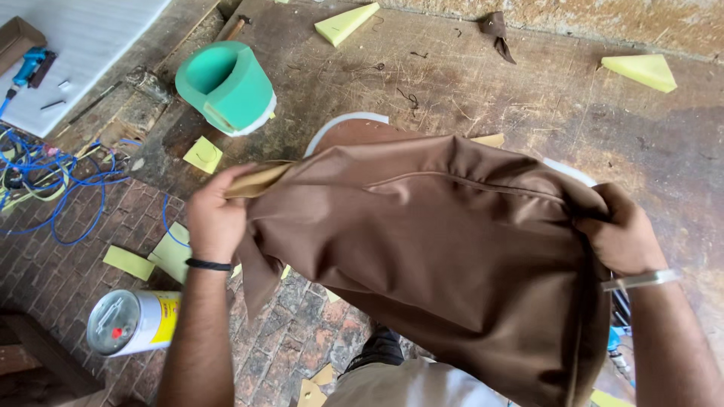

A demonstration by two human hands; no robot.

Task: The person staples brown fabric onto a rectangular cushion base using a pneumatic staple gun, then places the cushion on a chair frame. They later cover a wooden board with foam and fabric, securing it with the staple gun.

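A large brown fabric cover (445, 249) with a stitched seam hangs stretched between my two hands over the edge of a worn wooden workbench (528, 83). My left hand (215, 218) pinches its left end, where a tan inner layer shows. My right hand (622, 234) grips the right end, fingers buried in the cloth. A white-edged curved piece (343, 124) peeks out on the bench behind the cover, mostly hidden.
A rolled green foam cylinder (226, 84) stands at the bench's left. Yellow foam wedges (345, 22) and scraps lie about. A metal can (132, 322) sits on the brick floor beside blue cable (53, 181). A blue tool (29, 66) rests on a white sheet.
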